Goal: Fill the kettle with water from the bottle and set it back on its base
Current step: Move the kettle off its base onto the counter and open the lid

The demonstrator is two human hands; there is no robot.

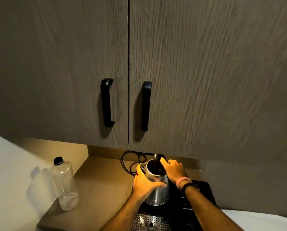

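Note:
A steel kettle (157,194) stands with its lid up on a black base (151,206) at the counter's back. My left hand (144,182) wraps around the kettle's left side. My right hand (172,170) grips the kettle's top right, at the black handle and raised lid. A clear plastic bottle (64,184) with a black cap stands upright, capped and nearly empty, well to the left of the kettle.
Brown cupboard doors (89,64) with two black handles hang low over the counter (102,189). A black cable (127,162) coils behind the kettle. A black appliance (199,197) with a metal drip grille (149,222) sits right and in front. A white wall bounds the left.

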